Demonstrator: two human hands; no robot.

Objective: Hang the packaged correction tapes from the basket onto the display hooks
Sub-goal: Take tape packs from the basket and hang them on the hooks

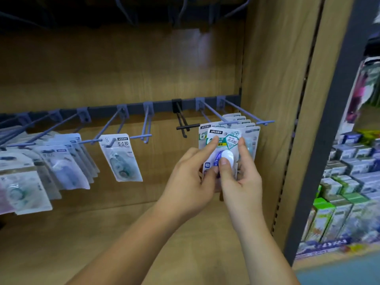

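**Both hands on one pack, right under the hook tip**

Closest in: left hand (191, 173) and right hand (240, 175), both pinching the same packaged correction tape (223, 140). Left thumb and forefinger clamped on the card's left edge, forefinger stretched up toward the top corner. Right thumb pressed flat on the white blister bubble, other fingers round the right edge and back. Neither hand spread, neither free.

Pack held upright, long axis vertical, printed face toward the camera, top edge just below the front end of the hook (213, 113). Hang hole not visible, so can't tell whether threaded already or only lined up. Looks like the threading step, honestly.

Key bit for the next move: hook tip above and between the two forefingers, neither hand clearly nearer, wire running away and up-left to the rail (164, 106). So probably a straight push back along that wire, card kept square to it.

Just behind: a stack of hanging packs (250, 138), touching or nearly. Further left: a bare black hook (182, 118), a single pack (121, 157), then a crowded row of packs (61, 161). Basket nowhere in frame.
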